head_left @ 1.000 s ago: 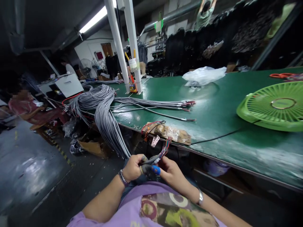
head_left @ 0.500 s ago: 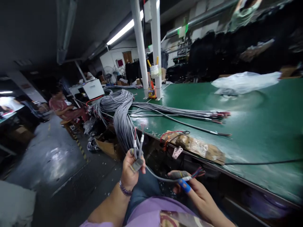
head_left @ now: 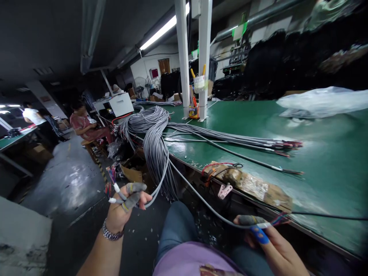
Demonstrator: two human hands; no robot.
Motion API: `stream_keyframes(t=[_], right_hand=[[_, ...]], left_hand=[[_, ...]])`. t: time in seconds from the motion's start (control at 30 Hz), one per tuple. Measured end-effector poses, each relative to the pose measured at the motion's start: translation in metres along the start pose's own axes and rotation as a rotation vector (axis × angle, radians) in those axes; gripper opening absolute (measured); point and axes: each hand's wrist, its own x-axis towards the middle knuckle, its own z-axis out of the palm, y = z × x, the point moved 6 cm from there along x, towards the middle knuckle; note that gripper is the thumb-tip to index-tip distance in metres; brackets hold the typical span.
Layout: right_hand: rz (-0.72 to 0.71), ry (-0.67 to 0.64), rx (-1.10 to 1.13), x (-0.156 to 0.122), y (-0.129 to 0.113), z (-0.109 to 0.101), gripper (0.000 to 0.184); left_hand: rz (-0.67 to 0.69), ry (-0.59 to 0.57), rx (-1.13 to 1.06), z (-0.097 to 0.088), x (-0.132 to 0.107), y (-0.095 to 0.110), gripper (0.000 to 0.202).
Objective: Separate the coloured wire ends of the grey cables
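My left hand [head_left: 125, 207], with taped fingertips, is closed on two grey cable ends [head_left: 115, 189] whose coloured wires stick up to the left. My right hand [head_left: 266, 239], with a blue-taped finger, pinches the end of a grey cable [head_left: 201, 201] low on the right; coloured wires poke past the fingers. That cable stretches up to the big bundle of grey cables [head_left: 155, 145] draped over the edge of the green table [head_left: 316, 153]. Both hands are held out over my lap, far apart.
A worn cardboard pad [head_left: 253, 186] with red wires lies on the table edge. More cables [head_left: 244, 140] lie across the table, with a plastic bag [head_left: 322, 101] behind and two white posts [head_left: 192, 57]. A seated person [head_left: 86, 126] and others are at the left.
My hands were together in my lap one second ago; they have drawn apart, the left going left with two cable ends, the right going right with one. My view has swung left.
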Motion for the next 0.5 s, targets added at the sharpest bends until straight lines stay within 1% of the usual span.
stream_keyframes(t=[0.03,0.07,0.1,0.13,0.2,0.23,0.27,0.3,0.37,0.43,0.5], right_hand=[[-0.016,-0.032,-0.039,0.001,-0.002,0.003,0.036],[-0.032,-0.073,-0.068,0.002,-0.004,0.009,0.037],[-0.049,-0.126,-0.089,0.003,-0.008,0.018,0.037],[-0.056,-0.177,-0.107,0.003,-0.010,0.028,0.037],[-0.094,-0.268,-0.109,0.006,-0.017,0.048,0.038],[-0.106,-0.286,-0.105,0.007,-0.020,0.056,0.039],[-0.107,-0.300,-0.098,0.010,-0.021,0.062,0.041],[-0.114,-0.295,-0.089,0.012,-0.022,0.065,0.043],[-0.117,-0.296,-0.063,0.015,-0.022,0.070,0.047],[-0.119,-0.294,-0.050,0.016,-0.020,0.072,0.049],[-0.109,-0.290,-0.029,0.017,-0.016,0.073,0.050]], left_hand=[[-0.060,-0.064,-0.025,0.009,-0.002,-0.008,0.025],[-0.152,-0.151,-0.053,0.022,-0.003,-0.021,0.027],[-0.256,-0.263,-0.082,0.040,-0.005,-0.037,0.031],[-0.343,-0.340,-0.105,0.059,-0.006,-0.054,0.037],[-0.449,-0.353,-0.081,0.093,-0.003,-0.086,0.043],[-0.464,-0.329,-0.065,0.109,0.000,-0.098,0.045],[-0.444,-0.299,-0.061,0.123,0.003,-0.107,0.045],[-0.403,-0.275,-0.057,0.136,0.007,-0.112,0.045],[-0.307,-0.231,-0.011,0.152,0.014,-0.114,0.044],[-0.244,-0.243,0.057,0.162,0.018,-0.111,0.042],[-0.243,-0.327,0.086,0.171,0.018,-0.110,0.041]])
